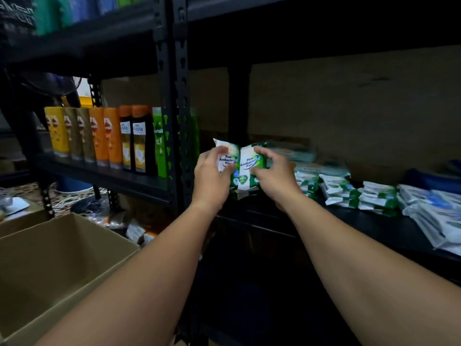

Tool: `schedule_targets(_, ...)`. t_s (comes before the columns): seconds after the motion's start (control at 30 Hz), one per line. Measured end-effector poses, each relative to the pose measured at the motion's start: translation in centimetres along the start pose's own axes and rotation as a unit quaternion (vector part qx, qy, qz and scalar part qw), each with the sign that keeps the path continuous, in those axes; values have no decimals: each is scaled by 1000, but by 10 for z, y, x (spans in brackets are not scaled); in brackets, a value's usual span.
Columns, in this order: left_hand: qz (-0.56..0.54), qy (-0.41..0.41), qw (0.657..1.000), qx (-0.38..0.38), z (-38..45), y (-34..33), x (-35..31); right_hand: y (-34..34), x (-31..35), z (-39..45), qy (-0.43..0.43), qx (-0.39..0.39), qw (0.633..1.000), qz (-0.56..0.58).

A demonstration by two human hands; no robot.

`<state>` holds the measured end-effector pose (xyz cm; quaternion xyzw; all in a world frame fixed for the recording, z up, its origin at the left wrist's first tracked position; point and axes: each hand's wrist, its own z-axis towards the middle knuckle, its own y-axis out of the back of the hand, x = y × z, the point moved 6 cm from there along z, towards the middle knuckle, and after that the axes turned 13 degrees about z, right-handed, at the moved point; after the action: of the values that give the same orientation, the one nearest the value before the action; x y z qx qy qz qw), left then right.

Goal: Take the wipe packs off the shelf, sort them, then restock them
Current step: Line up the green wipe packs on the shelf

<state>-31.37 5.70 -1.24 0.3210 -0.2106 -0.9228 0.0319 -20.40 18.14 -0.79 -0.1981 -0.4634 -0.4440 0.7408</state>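
Two upright wipe packs steadied side by side at the shelf's front edge.

Left hand (212, 171) curled round left wipe pack (225, 159); right hand (273, 174) gripping right wipe pack (249, 166), touching it. Stacked green packs (341, 191) lying on shelf (374, 221) at 3 o'clock; shampoo bottles (107, 136) at 9 o'clock.

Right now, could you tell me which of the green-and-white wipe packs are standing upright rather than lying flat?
The two green-and-white Pine Antibacterial packs at the shelf's left end, held upright between the left hand and right hand; the other green-and-white packs lie flat in stacks to their right.
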Motion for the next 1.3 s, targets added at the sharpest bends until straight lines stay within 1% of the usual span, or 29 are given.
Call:
schedule_targets(0.1, 37, 53, 997, 33, 24, -30, 19, -10, -16, 24, -11, 33, 996, -87)
schedule_targets(0.2, 70, 108, 990, 65, 43, -54, 45, -21, -27, 37, 1, 67, 985, -159)
schedule_targets(0.3, 96, 139, 983, 71, 52, -69, 63, -40, -34, 42, 8, 91, 957, -277)
schedule_targets(0.4, 96, 152, 983, 45, 48, -68, 66, -49, -35, 30, 38, 90, 911, -402)
schedule_targets(0.43, 91, 150, 984, 35, 47, -68, 67, -50, -36, 27, 58, 84, 906, -411)
schedule_targets(0.53, 56, 146, 987, 24, 40, -65, 65, -43, -35, 24, 89, 39, 931, -353)
schedule_targets(0.6, 27, 148, 988, 27, 37, -63, 64, -39, -35, 23, 89, 30, 934, -345)
schedule_targets(0.67, 10, 132, 991, 36, 35, -60, 62, -38, -37, 21, 85, 51, 922, -375)
schedule_targets(0.77, 10, 91, 992, 87, 32, -60, 57, -39, -41, 18, 87, 82, 907, -404)
schedule_targets(0.87, 52, 36, 988, 142, 29, -65, 57, -40, -43, 22, 92, 74, 896, -428)
schedule_targets(0.93, 74, 14, 987, 144, 29, -65, 58, -40, -45, 23, 88, 67, 888, -447)
schedule_targets(1.03, 80, 7, 988, 135, 32, -68, 59, -43, -47, 24, 92, 72, 874, -472)
schedule_targets(1.2, 105, -1, 985, 140, 34, -72, 58, -50, -54, 30, 87, 108, 849, -510)
schedule_targets(1.3, 137, 25, 979, 148, 32, -72, 56, -52, -54, 39, 91, 131, 827, -540)
